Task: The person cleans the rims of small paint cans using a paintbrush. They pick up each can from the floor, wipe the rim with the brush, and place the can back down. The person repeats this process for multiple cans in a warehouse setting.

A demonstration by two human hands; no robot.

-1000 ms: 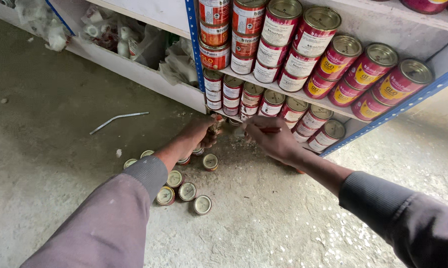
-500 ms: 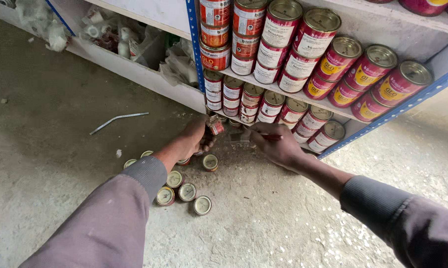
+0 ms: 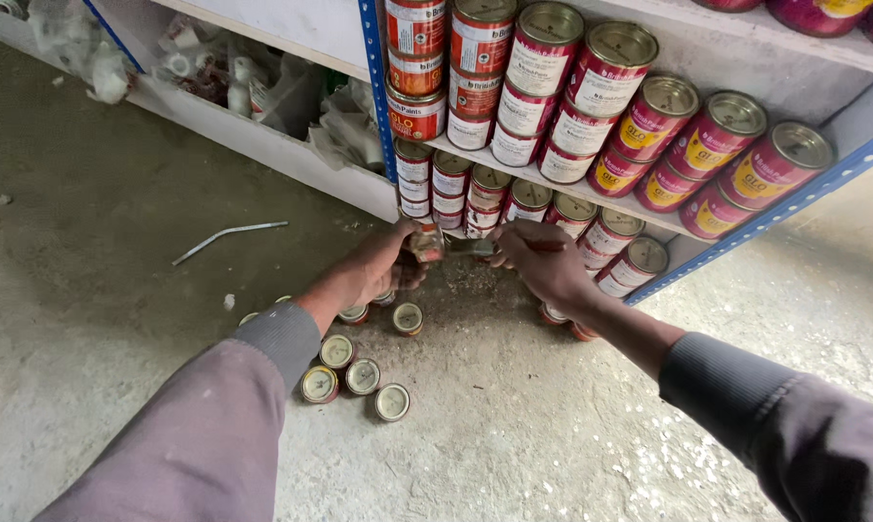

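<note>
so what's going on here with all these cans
A person crouches at a low shelf stocked with red cans. The left hand holds a small can at the shelf's bottom row, and the right hand grips something thin there, too blurred to name. More small cans stand on the concrete floor by the left forearm. Larger cans fill the shelf above.

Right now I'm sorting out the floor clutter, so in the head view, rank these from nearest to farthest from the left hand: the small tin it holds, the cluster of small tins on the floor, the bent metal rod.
1. Small tin: in the left hand, by the lowest shelf.
2. Cluster of small tins: on the floor, beside the left forearm.
3. Bent metal rod: on the floor, far left.
</note>
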